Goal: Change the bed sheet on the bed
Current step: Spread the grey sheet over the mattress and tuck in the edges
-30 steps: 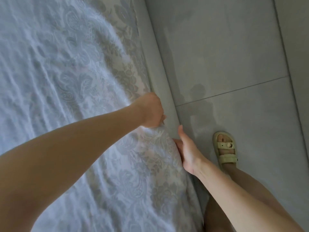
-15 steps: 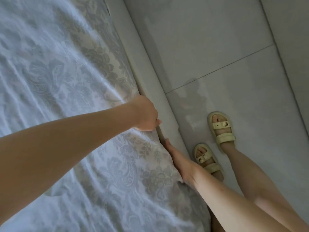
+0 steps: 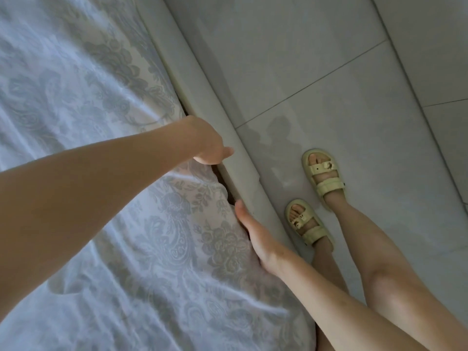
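A white bed sheet [image 3: 106,188] with a grey floral pattern covers the mattress on the left. My left hand [image 3: 209,145] is at the mattress edge, fingers curled down out of sight and thumb pointing right; it grips a raised fold of the sheet beside the pale bed frame [image 3: 202,72]. My right hand [image 3: 258,236] lies nearer to me with straight fingers pressed flat against the sheet's side. Its fingertips reach the dark gap [image 3: 229,191] between mattress and frame.
The padded bed frame runs diagonally from the top centre to the bottom right. Beyond it is a grey tiled floor [image 3: 316,59]. My bare legs and two pale yellow sandals [image 3: 323,173] stand close to the frame.
The view has shifted along the bed edge. My left hand moved right with the sheet, up to the frame. My right hand dropped lower, flat against the mattress side. Both feet are now in view.
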